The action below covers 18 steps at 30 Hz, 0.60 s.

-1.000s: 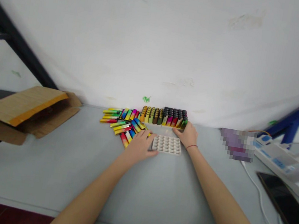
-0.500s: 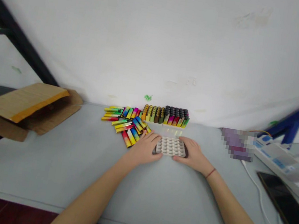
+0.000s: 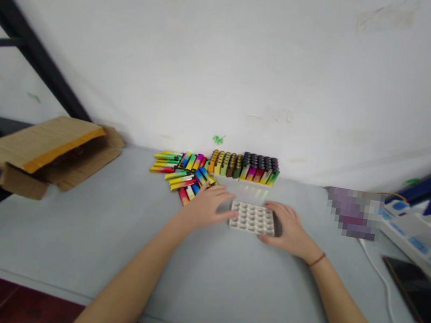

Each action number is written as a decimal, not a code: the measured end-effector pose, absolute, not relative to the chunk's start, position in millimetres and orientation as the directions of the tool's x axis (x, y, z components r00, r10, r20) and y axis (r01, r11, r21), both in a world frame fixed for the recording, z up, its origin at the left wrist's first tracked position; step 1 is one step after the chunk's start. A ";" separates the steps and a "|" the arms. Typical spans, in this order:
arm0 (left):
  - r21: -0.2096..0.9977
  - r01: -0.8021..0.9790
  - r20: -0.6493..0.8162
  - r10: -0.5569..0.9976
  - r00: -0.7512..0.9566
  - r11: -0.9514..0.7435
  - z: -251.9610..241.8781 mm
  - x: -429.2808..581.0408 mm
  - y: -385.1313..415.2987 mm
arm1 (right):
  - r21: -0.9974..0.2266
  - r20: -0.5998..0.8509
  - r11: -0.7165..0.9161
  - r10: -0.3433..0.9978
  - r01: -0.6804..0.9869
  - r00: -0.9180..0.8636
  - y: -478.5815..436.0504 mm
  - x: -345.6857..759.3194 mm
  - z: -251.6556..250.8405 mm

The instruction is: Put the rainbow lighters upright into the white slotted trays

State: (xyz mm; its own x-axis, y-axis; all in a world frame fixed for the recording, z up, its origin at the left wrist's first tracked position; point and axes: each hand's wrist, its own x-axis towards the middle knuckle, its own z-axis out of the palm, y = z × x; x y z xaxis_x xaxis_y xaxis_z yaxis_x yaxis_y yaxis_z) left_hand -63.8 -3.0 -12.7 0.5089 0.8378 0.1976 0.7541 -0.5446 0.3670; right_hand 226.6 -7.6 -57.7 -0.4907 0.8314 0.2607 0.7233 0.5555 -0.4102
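A white tray (image 3: 252,219) with rows of round holes lies on the table in front of me. My right hand (image 3: 290,230) clasps its right end, fingertips at the back corner and thumb along the front edge. At the tray's left side is my left hand (image 3: 208,207), its fingers spread and its thumb tip by the tray's edge. Behind that hand lies a loose pile of colourful lighters (image 3: 180,180), partly covered by it. Upright lighters with black tops (image 3: 259,168) stand in a block by the wall, beside another upright group with yellowish tops (image 3: 225,164).
An open cardboard box (image 3: 49,149) rests at the table's left end. On the right are a phone (image 3: 418,303), a white power strip (image 3: 420,237), a pixelated purple item (image 3: 354,213) and a white cable (image 3: 387,290). A wall (image 3: 230,65) rises behind the table.
My left hand has loosened from the tray's left end and spread its fingers. The right hand stays at the tray's right end. The whole view has shifted slightly.
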 end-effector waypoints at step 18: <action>0.126 0.991 0.214 0.977 0.023 -0.051 -18.9 -106.2 10.6 | -0.392 0.303 0.570 0.821 0.722 -0.484 -11.1 223.3 -58.4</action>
State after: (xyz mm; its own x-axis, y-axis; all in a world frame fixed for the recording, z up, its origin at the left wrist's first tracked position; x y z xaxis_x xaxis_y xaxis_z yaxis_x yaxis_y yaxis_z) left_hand -106.2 10.6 -18.9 0.0232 0.9766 0.2138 0.9907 -0.0512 0.1264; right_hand 223.3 -11.1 -58.4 -0.4841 0.8210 0.3026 0.7218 0.5701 -0.3923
